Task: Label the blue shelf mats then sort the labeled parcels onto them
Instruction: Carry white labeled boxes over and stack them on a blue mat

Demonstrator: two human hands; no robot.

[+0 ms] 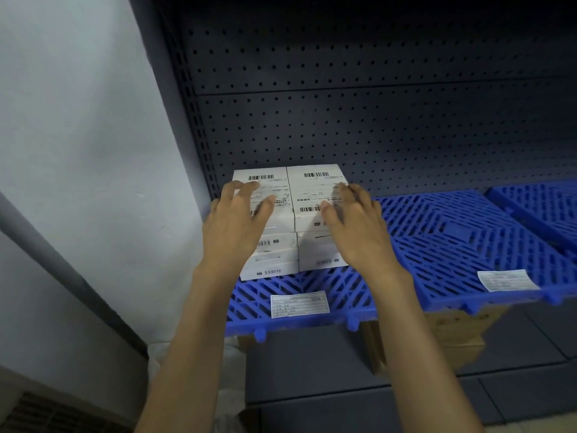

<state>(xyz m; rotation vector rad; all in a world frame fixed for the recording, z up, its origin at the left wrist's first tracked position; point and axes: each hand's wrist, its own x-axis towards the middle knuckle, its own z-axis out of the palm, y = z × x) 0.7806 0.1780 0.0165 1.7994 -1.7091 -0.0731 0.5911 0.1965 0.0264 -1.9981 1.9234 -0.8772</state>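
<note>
White cardboard parcels [290,195] with barcode labels sit stacked in two columns on the leftmost blue slatted plastic mat [337,292]. Left hand [237,220] and right hand [356,223] rest flat on top, fingers spread.

Two bare forearms, no sleeves, left hand [237,220], right hand [359,223], no rings or watch

**Shelf with blue mats**

The dark shelf [312,364] with a pegboard back carries blue slatted mats side by side. The left mat [299,285], at the shelf's left end, bears two stacks of white parcels [312,195] at its back and a paper label [299,304] at its front edge. The middle mat [452,239] has a label [507,280] near its front right corner. A third mat [543,207] lies at the right.
</note>
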